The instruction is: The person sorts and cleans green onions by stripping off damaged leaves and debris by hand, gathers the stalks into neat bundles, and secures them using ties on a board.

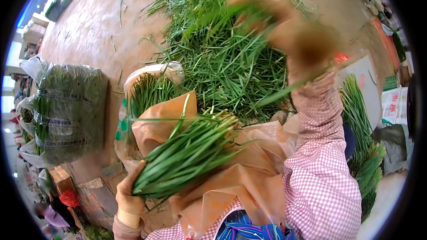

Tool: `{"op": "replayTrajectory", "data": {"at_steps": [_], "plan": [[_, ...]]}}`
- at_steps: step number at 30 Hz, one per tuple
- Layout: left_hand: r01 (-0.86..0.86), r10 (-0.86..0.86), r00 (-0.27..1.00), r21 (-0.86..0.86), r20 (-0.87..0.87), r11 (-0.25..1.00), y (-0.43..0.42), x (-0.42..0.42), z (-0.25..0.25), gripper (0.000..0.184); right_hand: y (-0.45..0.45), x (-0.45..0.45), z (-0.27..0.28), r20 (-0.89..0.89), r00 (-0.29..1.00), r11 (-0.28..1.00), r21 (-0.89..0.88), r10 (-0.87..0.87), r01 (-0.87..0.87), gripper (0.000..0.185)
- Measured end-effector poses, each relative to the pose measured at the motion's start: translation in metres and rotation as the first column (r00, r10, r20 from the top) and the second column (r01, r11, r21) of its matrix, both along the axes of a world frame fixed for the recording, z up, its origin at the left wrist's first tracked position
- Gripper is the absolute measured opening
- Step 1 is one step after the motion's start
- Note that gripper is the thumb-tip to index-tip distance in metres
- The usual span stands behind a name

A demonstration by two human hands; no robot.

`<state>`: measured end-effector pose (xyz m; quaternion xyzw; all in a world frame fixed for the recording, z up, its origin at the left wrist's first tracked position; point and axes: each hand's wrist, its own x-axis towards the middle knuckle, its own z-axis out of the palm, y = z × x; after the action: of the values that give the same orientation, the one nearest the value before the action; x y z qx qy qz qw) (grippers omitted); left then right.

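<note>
My left hand (130, 194) is wrapped round the leafy end of a bundle of long green stems (184, 158), whose pale cut ends point up and right over my lap. A brown plastic sheet (227, 186) covers my lap beneath the bundle. Raised over a big heap of loose green leaves (222, 62), my right hand (262, 9) is smeared by motion, with blurred green blades beside it. Its fingers cannot be made out clearly.
Upright stems (153, 91) fill a bag in front of me. A plastic-wrapped bale (73, 106) stands at left. More bundles (358, 115) lie at right beside a pale board (369, 80). At lower left a person (58, 213) is partly visible.
</note>
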<state>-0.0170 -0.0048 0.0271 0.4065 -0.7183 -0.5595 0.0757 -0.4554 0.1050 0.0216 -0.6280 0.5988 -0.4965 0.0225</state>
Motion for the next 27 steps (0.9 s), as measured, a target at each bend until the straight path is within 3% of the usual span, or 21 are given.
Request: {"op": "replayTrajectory", "data": {"at_steps": [2,3,5,6,7,8,9,10,11,12,13,14,16,19,21,22,23,24,25,26,27], "plan": [[0.018,-0.018,0.999,0.022,0.035,1.000,-0.008,-0.005,0.011,0.043,0.005,0.039,-0.015,-0.257,0.962,0.828,0.556,0.092,0.069,0.052],[-0.014,0.013,1.000,0.078,0.012,0.997,-0.013,-0.014,0.018,0.043,0.006,0.064,-0.012,-0.349,0.935,0.689,0.694,0.068,0.209,0.059],[0.090,-0.090,0.996,-0.039,0.014,0.995,-0.031,-0.031,0.032,0.041,0.010,0.097,-0.005,-0.311,0.946,0.847,0.475,-0.091,0.238,0.062],[0.131,-0.130,0.991,-0.086,0.014,0.988,-0.042,-0.040,0.038,0.040,0.013,0.110,0.000,0.106,0.990,0.939,0.323,0.092,-0.122,0.049],[0.148,-0.137,0.987,-0.154,0.080,0.977,-0.054,-0.057,0.049,0.040,0.018,0.139,-0.006,0.358,0.889,0.936,0.099,0.284,-0.339,0.034],[0.194,-0.189,0.981,-0.238,0.044,0.952,-0.065,-0.074,0.056,0.041,0.027,0.170,0.005,0.601,0.671,0.836,0.010,0.433,-0.548,0.029],[0.199,-0.204,0.979,-0.213,0.000,0.957,-0.073,-0.095,0.067,0.040,0.030,0.184,0.020,0.612,0.548,0.624,0.111,0.570,-0.774,0.030],[0.283,-0.314,0.949,-0.380,-0.021,0.881,-0.092,-0.111,0.071,0.040,0.030,0.207,0.007,0.645,0.464,0.491,0.156,0.606,-0.857,0.033],[0.285,-0.328,0.944,-0.422,-0.031,0.860,-0.091,-0.131,0.088,0.041,0.029,0.221,0.002,0.548,0.569,0.460,0.338,0.613,-0.821,0.043],[0.284,-0.340,0.939,-0.461,-0.042,0.841,-0.089,-0.149,0.103,0.042,0.023,0.245,-0.035,0.590,0.497,0.550,0.105,0.636,-0.828,0.041],[0.281,-0.372,0.894,-0.335,-0.248,0.899,-0.094,-0.162,0.104,0.045,0.010,0.256,-0.057,0.761,0.270,0.527,-0.109,0.589,-0.843,0.045],[0.272,-0.404,0.876,-0.423,-0.262,0.864,-0.092,-0.170,0.111,0.048,-0.002,0.268,-0.079,0.839,0.000,0.511,-0.332,0.544,-0.793,0.049],[0.221,-0.366,0.846,-0.369,-0.388,0.903,-0.085,-0.171,0.113,0.049,-0.017,0.264,-0.077,0.742,-0.494,0.508,-0.670,0.453,-0.541,0.050],[0.210,-0.293,0.898,-0.266,-0.330,0.941,-0.060,-0.135,0.098,0.048,-0.033,0.232,-0.062,0.757,-0.584,0.645,-0.607,0.293,-0.464,0.053],[0.086,-0.130,0.944,-0.156,-0.302,0.984,-0.060,-0.092,0.058,0.049,-0.038,0.217,-0.071,0.483,-0.563,0.515,-0.850,0.670,-0.116,0.067],[0.095,-0.131,0.982,-0.247,-0.133,0.964,-0.064,-0.057,0.038,0.046,-0.033,0.211,-0.071,0.477,-0.570,0.516,-0.850,0.669,-0.105,0.067],[0.139,-0.135,0.990,-0.222,0.032,0.965,-0.042,-0.046,0.040,0.042,-0.022,0.204,-0.071,0.562,-0.522,0.644,-0.764,0.642,-0.032,0.073],[0.113,-0.110,0.993,-0.115,0.034,0.987,-0.044,-0.020,0.020,0.039,-0.012,0.197,-0.073,0.646,-0.481,0.753,-0.657,0.593,0.045,0.078],[0.028,-0.031,0.995,0.029,0.093,0.999,-0.028,-0.009,0.017,0.036,-0.008,0.190,-0.080,0.642,-0.499,0.757,-0.652,0.582,0.044,0.078],[0.034,-0.032,0.994,-0.013,0.104,0.999,-0.011,0.001,0.008,0.032,-0.008,0.184,-0.090,0.542,-0.570,0.655,-0.756,0.617,-0.010,0.075],[0.003,-0.002,0.957,-0.002,0.291,1.000,-0.011,0.028,-0.007,0.025,-0.015,0.185,-0.097,0.473,-0.625,0.586,-0.810,0.621,-0.029,0.073]]}}
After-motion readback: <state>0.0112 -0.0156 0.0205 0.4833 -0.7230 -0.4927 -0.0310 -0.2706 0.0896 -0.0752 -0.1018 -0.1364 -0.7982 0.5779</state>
